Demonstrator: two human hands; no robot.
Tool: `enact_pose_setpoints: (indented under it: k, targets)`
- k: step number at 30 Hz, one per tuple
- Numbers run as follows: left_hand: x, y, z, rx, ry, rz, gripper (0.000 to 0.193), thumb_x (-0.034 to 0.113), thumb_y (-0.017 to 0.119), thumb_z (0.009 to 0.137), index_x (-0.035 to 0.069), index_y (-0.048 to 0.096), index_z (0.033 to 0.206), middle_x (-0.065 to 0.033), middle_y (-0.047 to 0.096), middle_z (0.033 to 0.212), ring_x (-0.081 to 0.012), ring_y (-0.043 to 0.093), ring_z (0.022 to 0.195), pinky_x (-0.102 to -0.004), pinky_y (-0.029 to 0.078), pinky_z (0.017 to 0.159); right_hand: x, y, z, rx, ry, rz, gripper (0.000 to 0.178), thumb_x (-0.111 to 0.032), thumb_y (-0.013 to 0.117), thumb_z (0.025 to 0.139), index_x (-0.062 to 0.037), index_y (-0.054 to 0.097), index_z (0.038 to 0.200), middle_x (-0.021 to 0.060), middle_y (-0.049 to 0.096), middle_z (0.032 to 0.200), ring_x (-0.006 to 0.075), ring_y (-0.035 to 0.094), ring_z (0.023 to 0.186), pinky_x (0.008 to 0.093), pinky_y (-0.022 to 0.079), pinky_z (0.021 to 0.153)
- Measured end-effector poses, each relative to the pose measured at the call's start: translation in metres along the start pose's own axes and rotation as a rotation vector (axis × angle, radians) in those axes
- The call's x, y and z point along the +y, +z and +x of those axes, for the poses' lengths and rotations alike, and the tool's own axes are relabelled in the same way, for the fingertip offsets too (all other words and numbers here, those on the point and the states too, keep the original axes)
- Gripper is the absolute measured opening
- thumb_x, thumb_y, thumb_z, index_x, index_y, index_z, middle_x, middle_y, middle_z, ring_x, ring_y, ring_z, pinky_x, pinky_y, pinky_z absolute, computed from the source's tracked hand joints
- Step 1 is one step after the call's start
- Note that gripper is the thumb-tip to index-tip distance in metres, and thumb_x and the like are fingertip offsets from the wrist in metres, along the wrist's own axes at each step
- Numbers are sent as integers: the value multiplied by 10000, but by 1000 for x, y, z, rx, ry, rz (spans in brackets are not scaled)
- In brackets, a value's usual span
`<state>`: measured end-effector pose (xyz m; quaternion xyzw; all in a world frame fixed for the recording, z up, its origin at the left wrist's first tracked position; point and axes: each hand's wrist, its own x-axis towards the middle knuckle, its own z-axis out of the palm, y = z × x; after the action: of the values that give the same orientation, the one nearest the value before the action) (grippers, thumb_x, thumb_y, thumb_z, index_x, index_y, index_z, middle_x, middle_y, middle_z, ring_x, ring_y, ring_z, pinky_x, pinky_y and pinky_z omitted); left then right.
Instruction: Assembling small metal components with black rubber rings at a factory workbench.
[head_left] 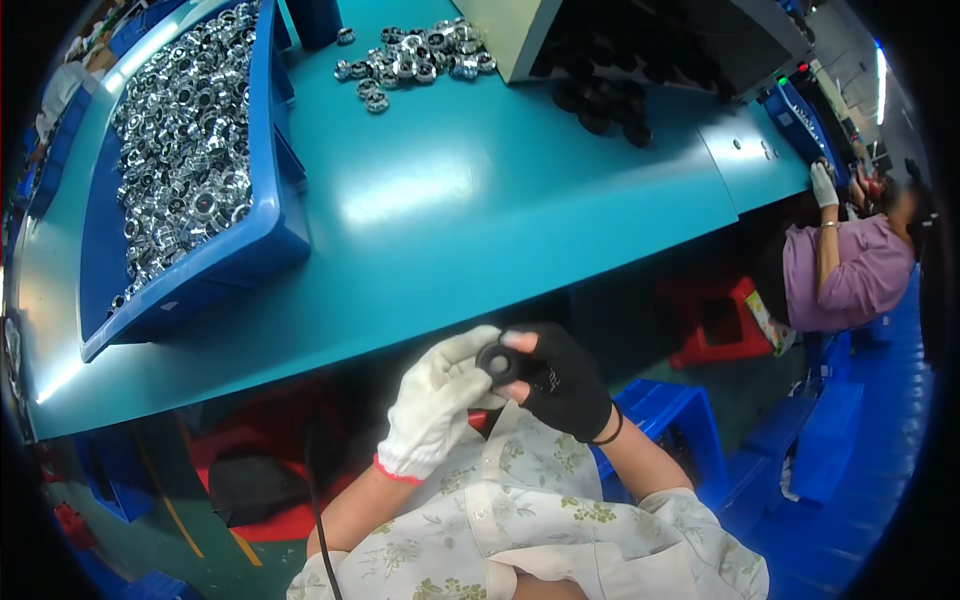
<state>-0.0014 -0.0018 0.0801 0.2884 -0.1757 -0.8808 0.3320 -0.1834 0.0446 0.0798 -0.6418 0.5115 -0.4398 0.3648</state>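
A small round black part (494,366) with a paler centre is held between my two hands, just off the near edge of the table. My left hand (440,398), in a white knit glove with a red cuff, pinches it from the left. From the right, the bare fingertips of my right hand (560,382), in a black fingerless glove, press on its rim. The underside of the part is hidden by my fingers.
A blue bin (275,215) full of shiny metal rings stands on the teal table (420,240) at left. Loose metal rings (420,55) lie farther back. Black round parts (605,105) spill from a pale box (505,40). A co-worker (850,260) sits at right near a red stool (710,320).
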Motion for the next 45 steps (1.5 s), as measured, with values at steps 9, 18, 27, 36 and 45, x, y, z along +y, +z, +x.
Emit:
enact_pose_setpoints:
  k: [9, 18, 27, 36, 45]
  targets:
    - [51, 11, 9, 94, 679, 743, 500, -149, 634, 719, -114, 523, 1205, -170, 632, 1074, -209, 649, 909, -298, 527, 802, -21, -45, 128, 9, -405, -405, 583, -278, 772, 745, -45, 556, 1233, 181, 568, 1207, 325, 563, 1090, 396, 439, 928]
    - [73, 12, 33, 173, 1037, 1373, 503, -74, 730, 656, -15, 603, 1139, -157, 666, 877, -311, 655, 749, -353, 520, 666, 7, -9, 361, -5, -260, -969, 801, -668, 560, 757, -92, 518, 1312, 173, 447, 1382, 358, 431, 1262, 441, 310, 1058]
    - [76, 17, 33, 154, 997, 1420, 503, -40, 734, 641, 2, 611, 1126, -156, 670, 907, -307, 661, 760, -337, 533, 652, 8, 18, 422, -241, 11, -946, 720, -669, 549, 783, -156, 554, 1288, 122, 486, 1370, 320, 511, 1214, 425, 406, 1011]
    - [76, 17, 34, 164, 988, 1438, 515, -51, 727, 639, -2, 608, 1137, -157, 667, 892, -305, 653, 737, -343, 527, 649, 23, 8, 383, -293, -122, -1032, 429, -516, 509, 879, -203, 645, 1139, 27, 584, 1239, 251, 567, 1119, 398, 436, 941]
    - [69, 15, 34, 166, 1052, 1435, 539, -92, 722, 644, -1, 592, 1159, -150, 667, 912, -290, 652, 749, -336, 519, 661, 27, -1, 314, -299, -351, -1133, 441, -447, 446, 942, -97, 606, 1157, 38, 585, 1212, 222, 512, 1171, 402, 341, 1002]
